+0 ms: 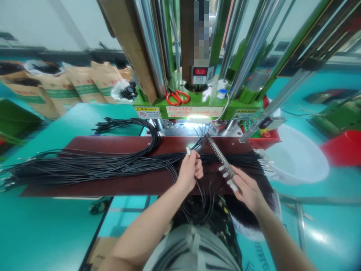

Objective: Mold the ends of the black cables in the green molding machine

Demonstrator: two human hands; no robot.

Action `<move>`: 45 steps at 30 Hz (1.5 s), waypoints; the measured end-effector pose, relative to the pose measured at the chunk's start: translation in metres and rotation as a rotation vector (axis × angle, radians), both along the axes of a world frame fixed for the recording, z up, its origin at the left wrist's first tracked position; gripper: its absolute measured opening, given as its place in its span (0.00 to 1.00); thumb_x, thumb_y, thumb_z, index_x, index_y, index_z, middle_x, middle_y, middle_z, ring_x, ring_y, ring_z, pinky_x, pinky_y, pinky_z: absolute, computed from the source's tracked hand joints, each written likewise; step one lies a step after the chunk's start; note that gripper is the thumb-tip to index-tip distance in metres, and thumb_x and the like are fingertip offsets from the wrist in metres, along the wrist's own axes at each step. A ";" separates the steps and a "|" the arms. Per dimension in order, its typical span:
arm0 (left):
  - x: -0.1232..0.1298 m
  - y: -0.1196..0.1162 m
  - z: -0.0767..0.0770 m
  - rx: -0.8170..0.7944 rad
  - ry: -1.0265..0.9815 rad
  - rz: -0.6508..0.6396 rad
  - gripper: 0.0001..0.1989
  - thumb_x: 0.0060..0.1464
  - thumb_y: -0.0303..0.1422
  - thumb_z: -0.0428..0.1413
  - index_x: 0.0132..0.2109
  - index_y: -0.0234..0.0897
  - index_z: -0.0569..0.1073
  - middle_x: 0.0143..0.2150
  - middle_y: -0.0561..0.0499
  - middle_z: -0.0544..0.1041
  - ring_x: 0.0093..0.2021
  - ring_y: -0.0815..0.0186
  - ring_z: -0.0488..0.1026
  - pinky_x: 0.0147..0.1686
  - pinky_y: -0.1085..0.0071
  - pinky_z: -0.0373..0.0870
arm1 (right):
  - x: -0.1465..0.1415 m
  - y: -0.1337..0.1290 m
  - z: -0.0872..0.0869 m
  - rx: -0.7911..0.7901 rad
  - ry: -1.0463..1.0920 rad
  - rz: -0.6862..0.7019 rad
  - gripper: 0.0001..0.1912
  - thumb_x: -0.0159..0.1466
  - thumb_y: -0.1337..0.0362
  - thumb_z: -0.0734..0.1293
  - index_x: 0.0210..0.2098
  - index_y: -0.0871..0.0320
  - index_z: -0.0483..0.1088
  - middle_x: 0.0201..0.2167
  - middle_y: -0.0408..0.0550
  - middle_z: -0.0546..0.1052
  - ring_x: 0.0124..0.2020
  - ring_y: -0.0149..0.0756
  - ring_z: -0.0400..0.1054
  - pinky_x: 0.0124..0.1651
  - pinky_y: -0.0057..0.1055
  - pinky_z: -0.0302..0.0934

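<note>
A glossy teal floor (338, 226) spreads beneath a pale wall (42, 22), with a dark band (70, 54) low along it. Green-striped paper sacks (81, 82) stand in a row at the left rear, a red bucket (342, 148) sits at the right, and a white lamp (199, 119) glows mid-view

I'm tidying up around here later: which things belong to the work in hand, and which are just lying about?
Belong, by the look of it:
- metal bar, in the right hand
- small white piece, in the left hand
- black cables

Probably just lying about:
- scissors
- spool
</note>
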State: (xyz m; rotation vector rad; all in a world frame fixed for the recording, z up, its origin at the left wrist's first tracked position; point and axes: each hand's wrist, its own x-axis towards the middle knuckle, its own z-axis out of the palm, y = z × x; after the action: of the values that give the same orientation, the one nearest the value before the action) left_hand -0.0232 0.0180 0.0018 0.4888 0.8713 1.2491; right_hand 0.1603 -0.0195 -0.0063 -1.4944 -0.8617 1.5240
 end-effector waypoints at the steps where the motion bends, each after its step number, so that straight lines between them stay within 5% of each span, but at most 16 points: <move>1: 0.002 0.000 0.000 -0.039 -0.022 -0.045 0.14 0.52 0.44 0.47 0.29 0.40 0.56 0.13 0.64 0.47 0.11 0.78 0.42 0.12 0.81 0.42 | 0.000 0.000 0.001 -0.010 -0.005 0.008 0.24 0.52 0.52 0.69 0.47 0.50 0.70 0.30 0.44 0.71 0.22 0.25 0.57 0.18 0.18 0.49; 8: 0.023 -0.004 -0.008 -0.012 0.169 -0.218 0.12 0.50 0.38 0.51 0.28 0.39 0.54 0.15 0.62 0.54 0.13 0.78 0.48 0.12 0.80 0.42 | 0.001 -0.001 0.004 -0.047 -0.027 0.007 0.25 0.51 0.52 0.69 0.48 0.48 0.69 0.36 0.45 0.73 0.27 0.28 0.62 0.22 0.20 0.55; 36: 0.019 -0.003 -0.011 -0.079 -0.047 -0.231 0.20 0.40 0.40 0.61 0.27 0.37 0.55 0.15 0.63 0.52 0.13 0.81 0.46 0.13 0.80 0.39 | -0.002 0.003 0.019 0.115 -0.228 0.162 0.25 0.51 0.56 0.67 0.48 0.55 0.71 0.30 0.50 0.75 0.22 0.33 0.64 0.15 0.24 0.52; 45: 0.020 -0.004 -0.010 -0.092 0.007 -0.172 0.19 0.40 0.40 0.60 0.27 0.38 0.55 0.14 0.64 0.52 0.12 0.81 0.46 0.13 0.81 0.39 | 0.006 0.000 -0.002 0.148 -0.319 0.222 0.27 0.56 0.53 0.64 0.53 0.55 0.66 0.41 0.50 0.75 0.29 0.34 0.69 0.23 0.25 0.62</move>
State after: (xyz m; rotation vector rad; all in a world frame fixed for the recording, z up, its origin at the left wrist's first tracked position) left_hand -0.0028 0.0136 -0.0081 0.4841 0.8698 1.0459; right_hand 0.1660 -0.0191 -0.0087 -1.5965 -1.3364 1.3594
